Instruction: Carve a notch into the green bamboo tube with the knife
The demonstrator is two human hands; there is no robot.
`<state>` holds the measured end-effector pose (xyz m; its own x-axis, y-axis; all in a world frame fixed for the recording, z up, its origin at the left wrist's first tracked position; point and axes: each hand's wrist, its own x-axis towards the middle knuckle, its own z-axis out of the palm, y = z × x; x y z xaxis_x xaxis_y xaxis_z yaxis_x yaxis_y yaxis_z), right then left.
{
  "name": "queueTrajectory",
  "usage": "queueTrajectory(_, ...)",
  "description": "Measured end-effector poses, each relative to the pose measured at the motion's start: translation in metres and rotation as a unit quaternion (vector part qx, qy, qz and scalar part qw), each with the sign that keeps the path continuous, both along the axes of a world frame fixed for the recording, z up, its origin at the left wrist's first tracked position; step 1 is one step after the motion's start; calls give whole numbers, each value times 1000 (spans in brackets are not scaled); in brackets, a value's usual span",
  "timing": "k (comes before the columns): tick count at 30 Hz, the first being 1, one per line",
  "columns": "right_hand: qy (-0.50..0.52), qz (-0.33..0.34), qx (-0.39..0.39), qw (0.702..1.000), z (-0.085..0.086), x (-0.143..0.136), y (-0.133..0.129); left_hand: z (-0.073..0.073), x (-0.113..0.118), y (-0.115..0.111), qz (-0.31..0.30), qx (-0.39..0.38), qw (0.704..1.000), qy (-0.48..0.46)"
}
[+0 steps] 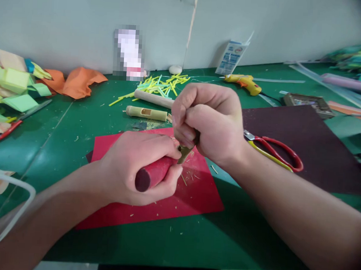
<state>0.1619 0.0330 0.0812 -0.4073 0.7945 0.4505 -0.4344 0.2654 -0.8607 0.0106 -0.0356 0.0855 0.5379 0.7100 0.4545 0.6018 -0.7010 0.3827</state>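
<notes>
My left hand (130,164) is closed round a thick red handle (157,172) whose dark, round end points toward me. Its other end, between the two hands, is covered by my fingers. Beyond the fingertips shows a short olive-brown piece (184,154), too hidden to name. My right hand (211,120) is curled into a fist right by it, and what lies inside the fist is mostly hidden. Below both hands is a red sheet (192,192) with pale shavings on it. Just behind lies a bamboo tube (154,114) with a rectangular opening cut in it.
Red-and-yellow-handled scissors (284,152) rest on a dark sheet (295,129) at right. Farther back are a wooden stick (153,98), yellow and green strips (161,85), and a yellow glue gun (245,83). Folded papers (14,82) and red-handled scissors (5,134) lie left.
</notes>
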Motion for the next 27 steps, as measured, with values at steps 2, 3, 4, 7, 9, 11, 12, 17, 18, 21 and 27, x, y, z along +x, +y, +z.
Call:
queueTrajectory(2,-16,25,-2,1000,2,2,-1,2,-6,5,-26,2,1000,14)
queueTrajectory(3,-24,38,-1,999,3,2,-1,2,-8,8,-37,4,999,18)
queueTrajectory(4,-28,51,1,998,4,3,-1,3,-11,11,-46,6,999,19)
queueTrajectory(7,-29,87,8,996,5,5,0,7,-16,17,-61,-2,998,17)
queueTrajectory(9,-27,118,7,993,5,5,2,9,-18,19,-71,-14,997,27)
queueTrajectory(11,-27,145,5,989,3,5,5,12,-19,21,-86,-23,995,50)
queueTrajectory(12,-25,154,4,988,2,5,5,12,-19,21,-89,-26,994,56)
queueTrajectory(17,-25,146,12,989,-1,4,8,10,-22,23,-37,-38,998,-44)
queueTrajectory(18,-32,143,11,989,-1,5,8,10,-23,23,-17,-39,996,-74)
queueTrajectory(21,-35,141,12,989,-2,6,8,5,-27,24,58,-69,984,-152)
queueTrajectory(27,19,153,17,988,-3,9,8,-2,-33,34,148,-275,935,-171)
